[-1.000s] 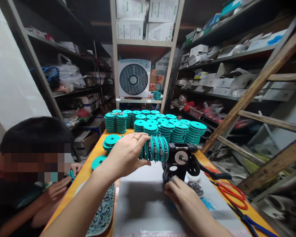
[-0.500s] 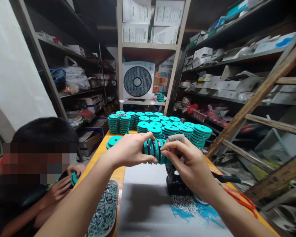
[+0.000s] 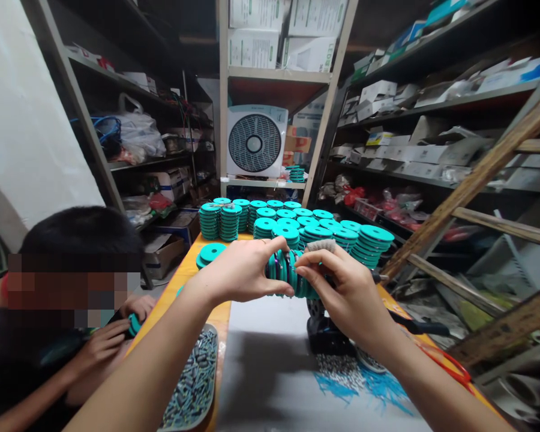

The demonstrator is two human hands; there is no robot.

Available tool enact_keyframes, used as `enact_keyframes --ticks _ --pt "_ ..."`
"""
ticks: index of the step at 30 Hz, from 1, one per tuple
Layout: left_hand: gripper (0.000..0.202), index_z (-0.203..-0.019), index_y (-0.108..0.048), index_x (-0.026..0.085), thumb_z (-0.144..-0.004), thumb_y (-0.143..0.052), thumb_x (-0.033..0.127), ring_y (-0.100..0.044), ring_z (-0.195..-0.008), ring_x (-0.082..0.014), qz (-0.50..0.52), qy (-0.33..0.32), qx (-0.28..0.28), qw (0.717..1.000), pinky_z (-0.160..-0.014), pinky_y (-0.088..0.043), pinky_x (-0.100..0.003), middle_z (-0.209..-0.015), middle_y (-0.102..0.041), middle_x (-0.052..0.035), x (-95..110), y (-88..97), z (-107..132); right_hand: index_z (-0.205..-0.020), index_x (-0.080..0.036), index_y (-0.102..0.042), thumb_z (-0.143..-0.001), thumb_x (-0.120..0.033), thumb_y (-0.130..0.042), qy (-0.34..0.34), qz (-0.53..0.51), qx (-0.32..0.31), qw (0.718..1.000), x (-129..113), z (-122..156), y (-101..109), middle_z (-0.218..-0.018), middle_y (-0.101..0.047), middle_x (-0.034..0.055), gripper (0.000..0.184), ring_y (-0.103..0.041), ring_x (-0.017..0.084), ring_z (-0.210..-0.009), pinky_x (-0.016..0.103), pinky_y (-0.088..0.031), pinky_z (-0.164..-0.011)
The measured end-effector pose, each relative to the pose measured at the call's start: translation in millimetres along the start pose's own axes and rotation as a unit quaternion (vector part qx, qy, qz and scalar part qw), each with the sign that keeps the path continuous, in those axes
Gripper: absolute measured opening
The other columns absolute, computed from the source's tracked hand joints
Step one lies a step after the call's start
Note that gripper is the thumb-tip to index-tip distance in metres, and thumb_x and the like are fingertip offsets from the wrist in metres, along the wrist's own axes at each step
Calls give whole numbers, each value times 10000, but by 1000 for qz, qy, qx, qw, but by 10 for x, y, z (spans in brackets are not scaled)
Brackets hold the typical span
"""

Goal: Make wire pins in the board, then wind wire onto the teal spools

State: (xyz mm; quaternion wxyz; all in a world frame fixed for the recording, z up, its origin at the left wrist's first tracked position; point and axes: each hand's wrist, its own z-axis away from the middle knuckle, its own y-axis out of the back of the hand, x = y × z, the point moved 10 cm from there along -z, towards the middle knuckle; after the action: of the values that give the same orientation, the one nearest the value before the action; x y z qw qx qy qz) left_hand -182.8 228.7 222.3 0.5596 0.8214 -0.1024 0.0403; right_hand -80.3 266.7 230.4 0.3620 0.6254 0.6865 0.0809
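Observation:
My left hand [image 3: 240, 273] grips the left end of a horizontal row of teal spools [image 3: 288, 271] held in the air above the table. My right hand [image 3: 344, 288] pinches the same row from the right, its thumb and forefinger on one spool near the middle. Just below my right hand, partly hidden by it, stands a black hand-crank winder [image 3: 324, 333]. Behind the row, several stacks of teal spools [image 3: 297, 228] fill the far end of the orange table [image 3: 186, 270].
A tray of small grey metal pieces [image 3: 193, 384] lies at the near left, and blue wire bits [image 3: 364, 384] lie on the grey mat. Red scissors [image 3: 450, 366] rest at the right. A person at the left holds a teal spool [image 3: 134, 324]. Shelves and a fan [image 3: 254, 143] surround the table.
My right hand rose from the table by the winder and took hold of the spool row, covering the winder. My left hand kept its grip on the row, which shifted slightly.

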Motion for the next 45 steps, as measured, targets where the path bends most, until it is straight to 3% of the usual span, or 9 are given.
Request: enact_keyframes --ticks 12,17,22,35,45 --pt "488 -1075 -485 266 -719 -697 523 -643 -843 -260 -13 -6 5 1000 -598 -408 -280 -947 -677 -7 9 8 -2 -851 -203 -606 -873 -158 -564 10 -8 -11 1000 -35 5 -18 -818 -542 4 66 -546 119 -732 251 -429 -644" --pt "566 -1127 -452 231 -712 -697 528 -643 -880 -294 -21 3 11 1000 -618 -435 -303 -998 -669 -57 -16 11 5 -831 -191 -573 -888 -150 -532 35 10 -31 999 -94 19 -68 -852 -534 16 81 -542 129 -783 260 -438 -691" --pt "502 -1088 -477 262 -720 -693 526 -646 -872 -270 -27 -4 4 1000 -629 -435 -286 -977 -670 -24 7 3 7 -841 -193 -570 -907 -163 -489 45 19 -45 998 -65 51 -122 -883 -537 34 109 -553 146 -801 279 -454 -707" --pt "480 -1057 -463 263 -728 -672 543 -646 -822 -269 -35 -4 5 999 -584 -400 -276 -930 -671 -13 -5 -9 0 -910 -202 -595 -894 -121 -511 111 59 -2 992 -117 188 -125 -922 -541 45 118 -544 150 -855 271 -460 -727" --pt "480 -1050 -458 266 -722 -677 541 -642 -800 -268 -35 -2 2 999 -579 -402 -277 -895 -668 -13 -11 -12 -2 -1006 -206 -608 -835 -56 -573 181 127 78 972 -198 311 -70 -973 -572 60 231 -583 158 -868 288 -495 -764"
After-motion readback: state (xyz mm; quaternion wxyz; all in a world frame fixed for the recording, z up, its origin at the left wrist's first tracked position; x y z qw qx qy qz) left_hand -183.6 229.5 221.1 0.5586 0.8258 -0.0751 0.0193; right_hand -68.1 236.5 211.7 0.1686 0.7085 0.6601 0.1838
